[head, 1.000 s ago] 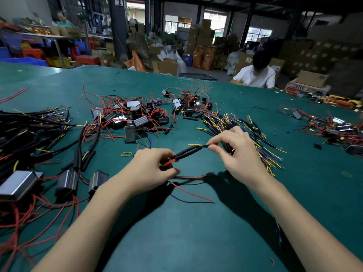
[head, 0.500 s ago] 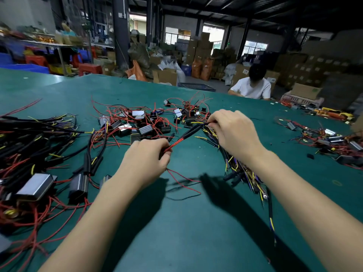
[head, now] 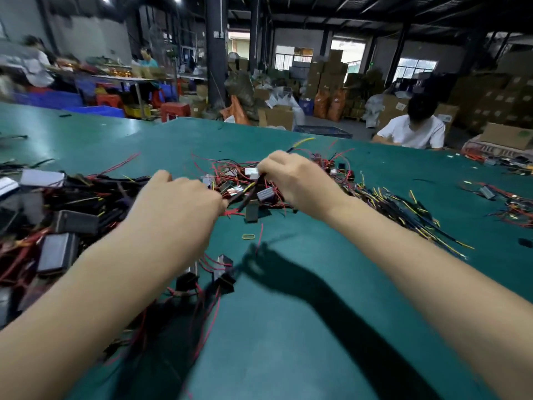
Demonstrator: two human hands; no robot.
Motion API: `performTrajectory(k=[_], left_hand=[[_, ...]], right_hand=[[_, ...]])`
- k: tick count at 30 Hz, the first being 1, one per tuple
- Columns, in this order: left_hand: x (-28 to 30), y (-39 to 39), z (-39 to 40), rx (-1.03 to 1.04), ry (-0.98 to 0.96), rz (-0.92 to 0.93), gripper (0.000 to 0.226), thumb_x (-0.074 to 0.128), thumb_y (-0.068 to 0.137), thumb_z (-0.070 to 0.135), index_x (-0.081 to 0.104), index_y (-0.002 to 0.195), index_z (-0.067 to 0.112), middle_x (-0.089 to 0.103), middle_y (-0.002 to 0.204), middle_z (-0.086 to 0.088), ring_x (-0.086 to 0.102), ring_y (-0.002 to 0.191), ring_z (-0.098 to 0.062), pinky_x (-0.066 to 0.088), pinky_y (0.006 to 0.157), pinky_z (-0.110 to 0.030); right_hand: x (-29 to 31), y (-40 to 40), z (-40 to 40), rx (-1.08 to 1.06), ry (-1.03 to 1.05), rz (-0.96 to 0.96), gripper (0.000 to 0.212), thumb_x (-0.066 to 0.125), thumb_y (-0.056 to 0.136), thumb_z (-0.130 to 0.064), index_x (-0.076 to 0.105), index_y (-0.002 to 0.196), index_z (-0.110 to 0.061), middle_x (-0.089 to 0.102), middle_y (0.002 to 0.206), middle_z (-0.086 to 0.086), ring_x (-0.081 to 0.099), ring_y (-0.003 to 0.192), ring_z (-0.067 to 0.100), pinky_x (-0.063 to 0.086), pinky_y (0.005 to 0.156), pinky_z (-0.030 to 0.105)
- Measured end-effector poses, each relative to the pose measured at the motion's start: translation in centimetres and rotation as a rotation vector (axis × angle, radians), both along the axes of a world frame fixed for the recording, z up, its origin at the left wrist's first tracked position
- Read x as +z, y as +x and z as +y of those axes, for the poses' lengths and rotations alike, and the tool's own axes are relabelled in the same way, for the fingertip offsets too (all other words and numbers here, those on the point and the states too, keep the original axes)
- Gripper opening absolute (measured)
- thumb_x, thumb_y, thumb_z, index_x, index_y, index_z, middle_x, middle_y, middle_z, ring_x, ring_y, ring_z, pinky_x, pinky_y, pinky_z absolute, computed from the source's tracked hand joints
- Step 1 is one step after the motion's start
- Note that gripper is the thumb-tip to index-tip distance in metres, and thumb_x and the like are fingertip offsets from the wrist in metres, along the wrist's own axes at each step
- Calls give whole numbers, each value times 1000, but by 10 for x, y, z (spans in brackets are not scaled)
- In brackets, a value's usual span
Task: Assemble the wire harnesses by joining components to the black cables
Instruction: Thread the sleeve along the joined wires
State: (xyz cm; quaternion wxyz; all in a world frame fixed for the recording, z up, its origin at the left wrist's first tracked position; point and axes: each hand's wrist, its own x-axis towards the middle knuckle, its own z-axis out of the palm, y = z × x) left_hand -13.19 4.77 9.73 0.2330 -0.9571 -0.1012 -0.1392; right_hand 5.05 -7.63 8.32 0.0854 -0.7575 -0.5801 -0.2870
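1. Both hands reach forward over a green table (head: 288, 327), seen from above and behind, with a black cable (head: 250, 192) stretched between them
2. The left hand (head: 176, 209) is curled with its knuckles toward the camera; its fingertips close on the lower end of the black cable at about the middle of the view, though the fingers themselves are mostly hidden behind the back of the hand
3. The right hand (head: 297, 180) pinches the upper end of the same cable between thumb and bent fingers, just above a heap of red wires and small grey modules (head: 245, 183)
4. The cable runs on a slant, lower at the left hand and higher at the right, held clear of the table
5. A pile of finished harnesses with black boxes (head: 57, 226) lies to the left, partly under the left forearm
6. A bundle of dark cables with yellow tips (head: 403, 209) lies to the right of the right wrist
7. A small yellow rubber band (head: 248, 236) lies on the table between the arms
8. A person in a white shirt (head: 412, 131) sits at the far edge
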Motion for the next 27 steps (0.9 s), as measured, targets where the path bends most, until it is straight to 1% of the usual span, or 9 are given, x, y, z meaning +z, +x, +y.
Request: performTrajectory(k=[2, 5, 9, 12, 15, 18, 21, 24, 27], left_hand=[[-15, -4, -3, 67, -36, 87, 37, 45, 89, 15, 53, 121, 30, 60, 108, 6, 57, 112, -18, 25, 76, -31], [-44, -4, -10, 139, -89, 211, 27, 44, 92, 17, 54, 116, 24, 57, 120, 1, 53, 118, -22, 33, 90, -31], [-70, -5, -6, 218, -89, 278, 30, 39, 95, 17, 51, 123, 18, 45, 127, -6, 42, 122, -26, 34, 93, -34], [-76, -7, -2, 209, -71, 258, 31, 34, 96, 17, 50, 123, 16, 41, 126, -7, 37, 121, -28, 33, 92, -33], [-78, -5, -3, 202, -61, 237, 33, 31, 97, 16, 47, 125, 14, 40, 127, -8, 35, 121, -28, 30, 94, -35], [-75, -1, -6, 197, -74, 209, 34, 34, 96, 19, 44, 128, 13, 41, 128, -8, 35, 123, -27, 27, 99, -39], [-68, 6, -14, 155, -113, 161, 35, 40, 95, 26, 45, 127, 15, 44, 127, -6, 37, 122, -27, 25, 99, -40], [-62, 19, -30, 70, -141, 115, 32, 42, 94, 28, 49, 123, 17, 47, 124, -6, 39, 120, -28, 25, 99, -41], [-62, 36, -50, -18, -206, 113, 30, 43, 94, 30, 52, 121, 18, 50, 123, -6, 43, 119, -26, 28, 97, -40]], right_hand=[[-10, -5, 27, 28, -184, 27, 37, 45, 84, 9, 57, 115, -7, 57, 113, 16, 58, 96, 36, 47, 80, 46], [-28, -14, 59, 14, -351, 8, 32, 46, 87, 5, 56, 114, -9, 56, 118, 10, 57, 101, 31, 44, 80, 41], [-41, -16, 82, -14, -388, 81, 27, 45, 92, -1, 61, 112, -11, 55, 120, 7, 56, 107, 29, 44, 80, 39], [-50, -16, 86, -37, -410, 161, 29, 45, 94, -3, 64, 113, -12, 54, 125, 6, 55, 111, 27, 46, 85, 41], [-62, -17, 84, -35, -393, 165, 36, 44, 97, -8, 58, 127, -19, 49, 136, 4, 56, 111, 27, 46, 88, 39], [-73, -14, 73, -1, -203, 257, 37, 49, 95, -9, 54, 131, -16, 52, 131, 8, 55, 107, 28, 42, 89, 37], [-77, -8, 51, -50, 105, 478, 14, 58, 92, -11, 65, 102, -4, 61, 104, 11, 58, 90, 27, 45, 80, 37], [-78, -5, 22, -99, 392, 795, 10, 65, 88, -9, 67, 79, -5, 64, 74, 6, 57, 67, 14, 43, 65, 25], [-81, -3, -13, -99, 500, 1108, 12, 62, 89, -6, 66, 77, -7, 62, 66, 1, 54, 52, 3, 41, 56, 13]])
